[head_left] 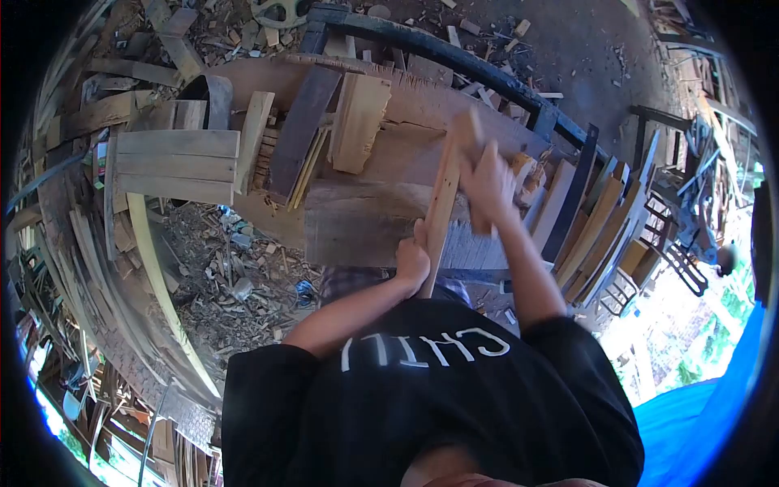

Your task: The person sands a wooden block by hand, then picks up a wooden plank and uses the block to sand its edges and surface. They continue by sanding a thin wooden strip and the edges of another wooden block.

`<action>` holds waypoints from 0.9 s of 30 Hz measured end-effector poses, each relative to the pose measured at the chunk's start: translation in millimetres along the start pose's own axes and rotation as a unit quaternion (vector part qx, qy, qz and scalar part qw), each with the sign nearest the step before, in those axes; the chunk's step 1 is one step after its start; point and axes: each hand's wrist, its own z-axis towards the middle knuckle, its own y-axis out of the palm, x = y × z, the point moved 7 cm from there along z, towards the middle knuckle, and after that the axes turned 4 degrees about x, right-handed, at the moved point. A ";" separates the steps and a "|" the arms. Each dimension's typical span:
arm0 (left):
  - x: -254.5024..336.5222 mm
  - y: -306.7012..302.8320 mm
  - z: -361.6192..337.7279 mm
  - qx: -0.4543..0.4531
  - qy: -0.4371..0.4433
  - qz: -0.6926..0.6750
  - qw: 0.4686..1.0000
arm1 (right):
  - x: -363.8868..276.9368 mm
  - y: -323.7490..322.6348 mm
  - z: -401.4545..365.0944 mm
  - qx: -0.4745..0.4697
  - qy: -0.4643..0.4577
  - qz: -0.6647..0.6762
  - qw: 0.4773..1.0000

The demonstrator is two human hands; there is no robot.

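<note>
as the left hand (413,265) clasps its fingers round the wooden slat (442,207), i'd brace it firmly; the blurred right hand's (492,185) fingers i can't tell.

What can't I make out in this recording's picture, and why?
All in the head view:
Right hand: motion blur hides its exact finger positions.
Block-like thing at that hand: blurred and partly covered by it, so its kind is unclear.
Left hand: some fingers hidden by the wooden strip.
Blue sheet: cut off by the dark lens rim.
</note>
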 end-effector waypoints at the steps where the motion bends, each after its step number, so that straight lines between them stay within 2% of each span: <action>1: -0.3 -0.5 1.0 0.006 0.002 0.001 1.000 | 0.4 1.4 31.0 -0.001 0.015 0.012 1.000; 4: -1.3 -1.6 0.9 0.021 0.015 0.008 1.000 | -6.6 -1.4 54.4 0.028 -0.022 0.017 0.999; 6: 0.1 -1.1 2.0 0.037 0.043 -0.006 0.998 | 0.3 1.9 17.5 -0.009 0.000 0.035 0.999; 8: 7.3 -2.4 -4.3 0.034 0.035 -0.027 0.998 | -1.6 -2.0 -41.4 -0.005 -0.031 0.034 0.999; 11: -0.1 1.8 3.3 0.021 0.018 -0.052 0.998 | -6.6 -10.3 -44.4 -0.042 -0.003 0.029 0.999; 13: -10.5 3.8 6.8 0.010 0.014 -0.051 0.999 | -0.2 0.5 8.0 0.024 0.005 0.022 0.999; 15: -6.9 2.2 8.6 0.028 0.050 -0.002 0.998 | 3.3 3.6 46.6 -0.005 0.029 0.037 0.999; 17: -9.1 1.9 9.1 0.035 0.059 0.012 0.998 | 6.1 7.4 63.2 0.023 -0.010 0.017 1.000; 19: 1.8 0.0 8.1 0.038 0.072 0.017 0.997 | -2.0 -1.3 21.2 -0.014 -0.014 0.028 0.999; 22: 9.6 -1.7 -2.6 0.017 0.044 -0.011 0.999 | -12.4 -15.0 -59.4 -0.065 -0.021 0.046 0.997; 23: 10.7 -1.3 -1.2 0.015 0.044 -0.020 0.999 | -10.6 -10.6 -54.1 -0.071 -0.020 0.042 0.996; 25: 0.9 0.2 -1.7 0.013 0.031 -0.023 0.999 | -6.3 -5.0 -31.7 -0.013 -0.010 0.002 1.000; 27: 3.6 -1.2 1.9 0.027 0.065 0.001 0.997 | -0.6 3.3 26.4 0.004 0.019 0.005 1.000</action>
